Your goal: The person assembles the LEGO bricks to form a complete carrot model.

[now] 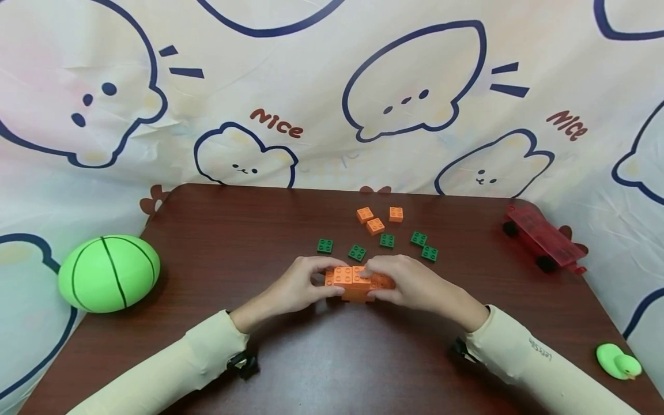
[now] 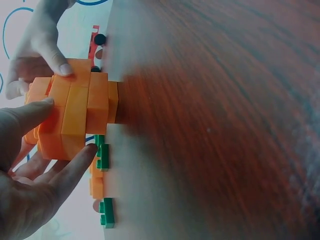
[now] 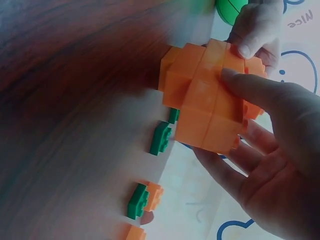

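Observation:
An orange block structure (image 1: 358,293) stands at the middle of the table, built of stacked studded toy bricks, narrow at the base and wider above. My left hand (image 1: 298,283) grips its left side, thumb on the near face and fingers behind. From the right, my right hand (image 1: 407,281) grips the other end the same way, its index finger over the top studs. Both wrist views show the orange structure (image 2: 75,115) (image 3: 210,95) with layered bricks stepping in toward the base. The right hand's fingers cover part of its upper layer.
Behind the hands lie several loose green bricks (image 1: 357,252) and, farther back, several orange bricks (image 1: 375,226). A green ball (image 1: 110,274) sits at the left edge. At the right are a red toy car (image 1: 544,239) and a green toy duck (image 1: 618,361). A printed cloth hangs behind the table (image 1: 233,225).

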The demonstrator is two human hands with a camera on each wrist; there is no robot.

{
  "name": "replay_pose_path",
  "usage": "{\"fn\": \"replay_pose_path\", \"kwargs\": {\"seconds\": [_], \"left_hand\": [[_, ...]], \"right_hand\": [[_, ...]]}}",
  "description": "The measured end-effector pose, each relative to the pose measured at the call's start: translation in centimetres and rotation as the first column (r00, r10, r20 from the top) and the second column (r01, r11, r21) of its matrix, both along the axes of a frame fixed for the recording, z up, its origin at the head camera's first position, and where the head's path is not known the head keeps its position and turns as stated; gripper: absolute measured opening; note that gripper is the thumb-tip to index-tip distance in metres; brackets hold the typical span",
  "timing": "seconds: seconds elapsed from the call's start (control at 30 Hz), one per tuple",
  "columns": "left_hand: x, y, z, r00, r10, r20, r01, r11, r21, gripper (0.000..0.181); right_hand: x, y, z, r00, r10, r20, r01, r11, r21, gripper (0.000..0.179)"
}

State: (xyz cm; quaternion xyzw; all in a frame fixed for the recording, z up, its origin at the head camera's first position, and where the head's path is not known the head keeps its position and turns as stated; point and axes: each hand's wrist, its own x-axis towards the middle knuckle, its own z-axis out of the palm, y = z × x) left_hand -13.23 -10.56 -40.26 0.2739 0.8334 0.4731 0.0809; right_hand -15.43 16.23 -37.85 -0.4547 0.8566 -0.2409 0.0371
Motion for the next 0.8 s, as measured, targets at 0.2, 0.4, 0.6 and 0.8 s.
{"fn": "replay_pose_path", "kwargs": {"seconds": [0.2,0.4,0.6,0.8], "left_hand": [[-0.05,0.00,0.03,1.000,-0.010,0.001,0.010,1.000,0.005,0.040],[-0.09,0.00,0.04,1.000,0.002,0.011,-0.002,1.000,-0.004,0.040],[-0.16,-0.01,-0.03,1.000,0.003,0.023,-0.003,1.000,-0.009,0.040],[-0.30,-0.04,0.05,1.000,0.002,0.023,-0.001,1.000,-0.024,0.039]], "right_hand": [[-0.33,-0.13,0.25,0.999,0.016,0.038,-0.016,1.000,-0.011,0.028],[-0.47,-0.20,0.15,0.997,-0.005,0.074,0.005,1.000,0.005,0.026],[-0.07,-0.36,-0.28,0.995,-0.077,0.068,0.075,0.997,0.026,0.027],[0.27,0.03,0.01,0.989,-0.072,0.127,0.067,0.997,0.042,0.032]]}}
